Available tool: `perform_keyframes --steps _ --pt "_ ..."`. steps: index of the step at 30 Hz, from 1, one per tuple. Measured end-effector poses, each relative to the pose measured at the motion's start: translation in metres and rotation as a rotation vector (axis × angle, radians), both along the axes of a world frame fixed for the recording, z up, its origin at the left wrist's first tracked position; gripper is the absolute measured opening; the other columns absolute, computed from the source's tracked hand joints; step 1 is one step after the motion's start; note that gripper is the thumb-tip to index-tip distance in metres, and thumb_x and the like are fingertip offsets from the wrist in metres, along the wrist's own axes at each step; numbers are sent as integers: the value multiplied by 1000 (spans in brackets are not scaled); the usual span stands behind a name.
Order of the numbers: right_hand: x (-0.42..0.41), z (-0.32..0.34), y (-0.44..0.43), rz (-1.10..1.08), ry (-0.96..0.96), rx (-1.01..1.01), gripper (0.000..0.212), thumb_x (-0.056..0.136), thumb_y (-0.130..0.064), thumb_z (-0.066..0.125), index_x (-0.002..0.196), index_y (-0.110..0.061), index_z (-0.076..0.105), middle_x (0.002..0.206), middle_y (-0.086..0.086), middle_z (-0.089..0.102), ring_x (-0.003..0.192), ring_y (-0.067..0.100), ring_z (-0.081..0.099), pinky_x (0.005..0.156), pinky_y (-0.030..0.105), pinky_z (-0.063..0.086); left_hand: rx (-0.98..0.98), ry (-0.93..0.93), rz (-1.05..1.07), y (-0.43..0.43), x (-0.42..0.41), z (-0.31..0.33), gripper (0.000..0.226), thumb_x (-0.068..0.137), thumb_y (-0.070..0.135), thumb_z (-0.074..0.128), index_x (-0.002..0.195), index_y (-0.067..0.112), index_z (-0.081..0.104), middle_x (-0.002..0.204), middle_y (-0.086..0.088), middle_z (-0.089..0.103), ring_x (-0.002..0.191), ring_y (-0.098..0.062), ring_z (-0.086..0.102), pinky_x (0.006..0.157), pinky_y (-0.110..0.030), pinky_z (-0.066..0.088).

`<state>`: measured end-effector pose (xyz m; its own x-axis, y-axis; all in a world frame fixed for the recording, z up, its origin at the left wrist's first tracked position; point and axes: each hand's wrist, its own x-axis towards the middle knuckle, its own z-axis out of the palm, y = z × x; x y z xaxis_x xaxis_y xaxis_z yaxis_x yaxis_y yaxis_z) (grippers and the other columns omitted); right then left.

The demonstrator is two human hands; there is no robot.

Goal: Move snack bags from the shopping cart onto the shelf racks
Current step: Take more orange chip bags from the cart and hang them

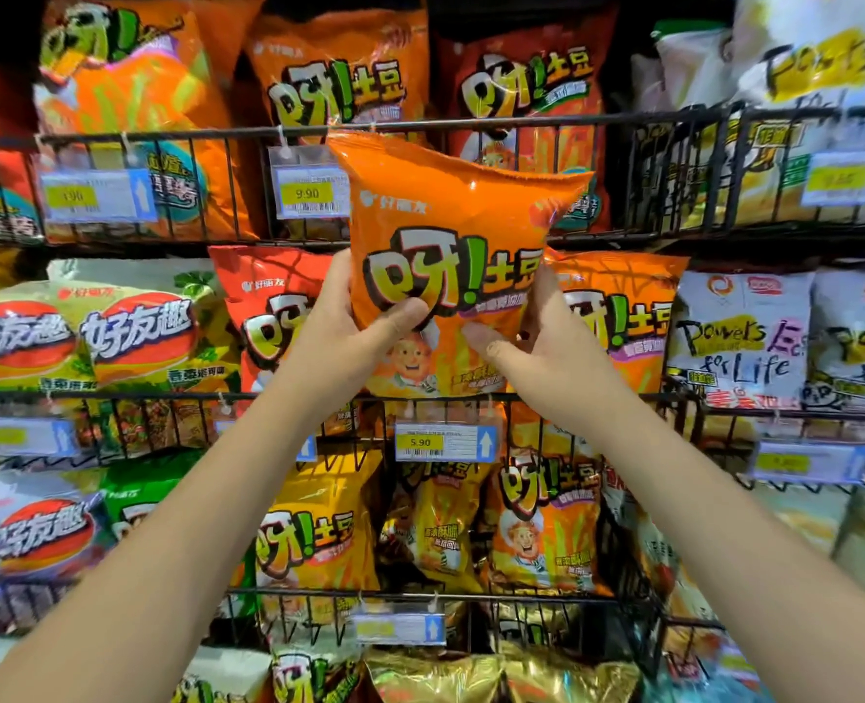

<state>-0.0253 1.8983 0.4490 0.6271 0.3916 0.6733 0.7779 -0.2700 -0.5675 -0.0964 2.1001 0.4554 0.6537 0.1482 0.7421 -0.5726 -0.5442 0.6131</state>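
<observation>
An orange snack bag (450,220) with big yellow lettering and a cartoon chef is held upright in front of the middle wire rack (471,398). My left hand (349,327) grips its lower left edge, thumb across the front. My right hand (537,342) holds its lower right edge, thumb pointing left over the front. The bag's top reaches the rail of the upper wire rack (471,125). Behind it stand a red bag (268,317) to the left and another orange bag (623,317) to the right. The shopping cart is out of view.
Black wire racks hold rows of snack bags: orange and red ones on top, green-yellow bags (90,337) at left, white bags (745,337) at right, yellow ones (318,540) below. Price tags (445,442) hang on the rails.
</observation>
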Motion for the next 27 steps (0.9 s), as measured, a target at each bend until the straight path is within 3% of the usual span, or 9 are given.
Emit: perform_keyframes --steps 3,5,7,11,14,16,18,23,27 --pt "2 3 2 -58 -10 -40 61 96 -47 65 143 -30 30 104 -28 58 89 -16 59 77 9 49 10 28 -10 1 5 1 69 86 49 64 145 24 37 122 12 69 109 -1 68 82 -22 59" --pt "5 3 4 -73 -34 -66 72 95 -46 66 150 -23 26 112 1 70 96 17 68 85 41 59 34 62 -5 5 10 -4 68 89 47 66 145 26 34 128 7 68 115 -8 68 89 -37 61" --pt "3 1 6 -102 -58 -160 73 96 -46 65 151 -22 25 112 10 70 95 30 68 84 50 58 64 110 9 12 16 -14 60 94 45 67 143 36 34 134 10 64 120 -8 65 96 -46 57" --pt "0 -6 5 -141 -54 -218 60 101 -57 45 138 -11 37 94 3 68 80 19 67 71 43 57 190 170 127 11 16 -17 35 100 49 56 128 58 37 145 7 49 116 -4 57 103 -31 45" --pt "1 -4 14 -214 -7 -209 68 101 -64 34 137 -6 37 87 -1 60 76 10 59 56 28 44 333 237 229 16 19 -12 72 91 76 43 146 29 45 127 6 65 104 -11 65 96 -39 55" --pt "2 -4 20 -224 29 -194 68 101 -64 32 136 -6 38 93 3 63 79 15 61 56 27 41 365 323 282 21 22 -8 99 79 93 35 148 22 43 118 7 69 99 -11 66 92 -42 56" --pt "4 -5 24 -221 70 -228 74 102 -65 30 145 -4 31 108 11 67 91 24 64 63 32 47 352 417 306 27 23 -7 110 71 100 31 147 22 43 128 6 66 107 -15 64 96 -44 55" --pt "7 1 30 -271 254 -387 78 104 -64 22 151 -2 29 143 23 50 127 37 52 86 39 43 359 624 335 22 23 -6 112 76 93 33 162 23 17 159 -3 43 140 -27 46 109 -40 40" --pt "13 -4 45 -424 170 -408 73 103 -64 18 140 -7 45 122 16 59 100 31 55 70 38 39 294 627 406 10 27 -4 84 96 71 41 155 12 30 157 -11 44 138 -31 46 96 -33 38"
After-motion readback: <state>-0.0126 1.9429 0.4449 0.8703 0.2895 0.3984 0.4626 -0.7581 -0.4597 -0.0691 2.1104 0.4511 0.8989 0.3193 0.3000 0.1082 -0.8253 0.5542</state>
